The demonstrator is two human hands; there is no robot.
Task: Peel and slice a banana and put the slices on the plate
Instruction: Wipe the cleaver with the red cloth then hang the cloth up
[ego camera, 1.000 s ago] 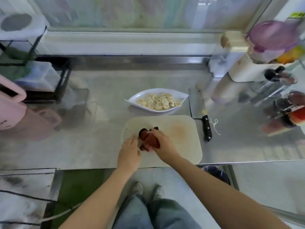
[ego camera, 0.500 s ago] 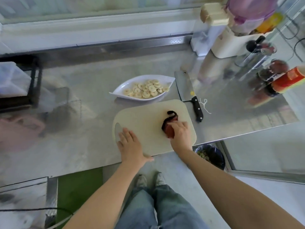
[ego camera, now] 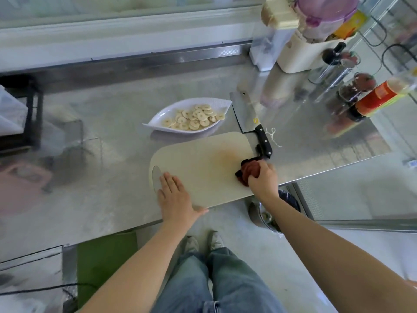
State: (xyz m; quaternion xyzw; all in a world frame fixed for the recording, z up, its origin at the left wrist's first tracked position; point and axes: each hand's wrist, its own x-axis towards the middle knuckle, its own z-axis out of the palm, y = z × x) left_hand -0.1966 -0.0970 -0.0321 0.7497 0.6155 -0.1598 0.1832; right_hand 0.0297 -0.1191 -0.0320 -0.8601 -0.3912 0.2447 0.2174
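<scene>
A: Where are the banana slices [ego camera: 194, 118]?

B: All on one white leaf-shaped plate [ego camera: 169, 110], piled and overlapping, so I can't give an exact count. The plate stands on the steel counter [ego camera: 101, 154], just past the far edge of the cutting board [ego camera: 203, 168].

A: How many boards and knives are there?

B: One pale board, lying at the counter's front edge. One cleaver [ego camera: 244, 111] lies flat on the counter beside the board's far right corner, blade pointing to the back, black handle towards the person. A bit of white string [ego camera: 274, 136] lies just right of the handle.

A: And the two hands?

B: The left hand [ego camera: 174, 195] lies flat on the board's left end, fingers straight and together beside the handle hole, thumb along the near edge. It is grasping nothing.

A: The right?

B: The right hand [ego camera: 262, 177] is clenched round a crumpled reddish-brown bundle [ego camera: 248, 171] with dark ends, at the board's right edge. Whether that is peel or a cloth I can't tell.

A: Anything else?

B: One red-labelled bottle [ego camera: 381, 98] lies among jars at the counter's right end, and one dark bin [ego camera: 291, 199] stands below the front edge.
</scene>
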